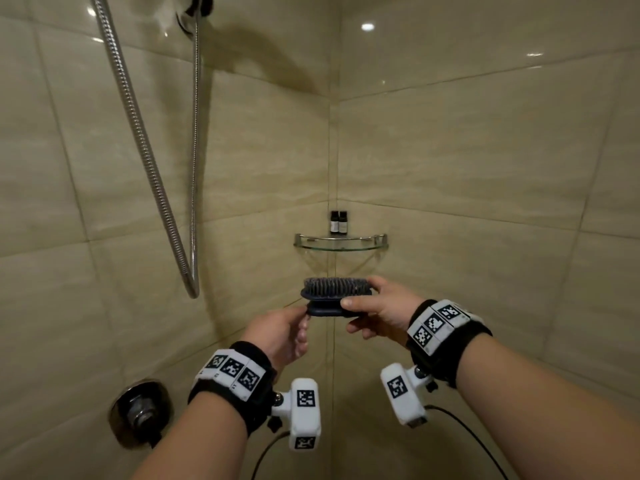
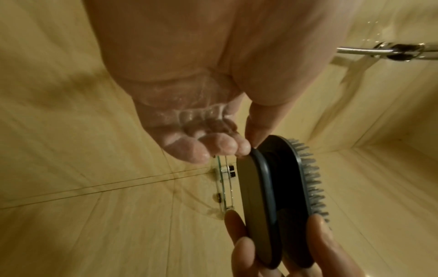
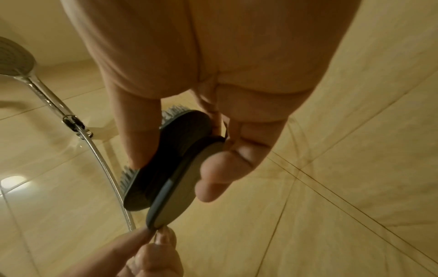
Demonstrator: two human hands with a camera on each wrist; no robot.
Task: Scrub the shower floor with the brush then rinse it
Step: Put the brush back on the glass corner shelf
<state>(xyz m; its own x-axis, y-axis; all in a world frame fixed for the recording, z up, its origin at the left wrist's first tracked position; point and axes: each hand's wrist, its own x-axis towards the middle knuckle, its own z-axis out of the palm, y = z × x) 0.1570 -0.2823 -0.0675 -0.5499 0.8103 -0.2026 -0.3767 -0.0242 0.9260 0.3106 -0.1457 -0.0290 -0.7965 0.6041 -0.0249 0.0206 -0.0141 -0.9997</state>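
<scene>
A dark blue scrub brush (image 1: 335, 296) with grey bristles facing up is held in the air in front of the shower corner. My right hand (image 1: 375, 308) grips its right end, thumb on the near side and fingers behind. My left hand (image 1: 289, 332) pinches the left tip of the brush's lower handle plate between thumb and wet fingertips. In the left wrist view the brush (image 2: 279, 202) stands on edge, with the left fingertips (image 2: 241, 148) at its top rim. In the right wrist view the brush (image 3: 173, 166) lies between thumb and fingers. The shower floor is out of view.
A metal shower hose (image 1: 152, 174) hangs in a loop on the left wall, with the shower head (image 3: 14, 58) above. A round tap fitting (image 1: 140, 412) sits low left. A glass corner shelf (image 1: 341, 242) carries two small dark bottles (image 1: 338, 221). Beige tiled walls surround.
</scene>
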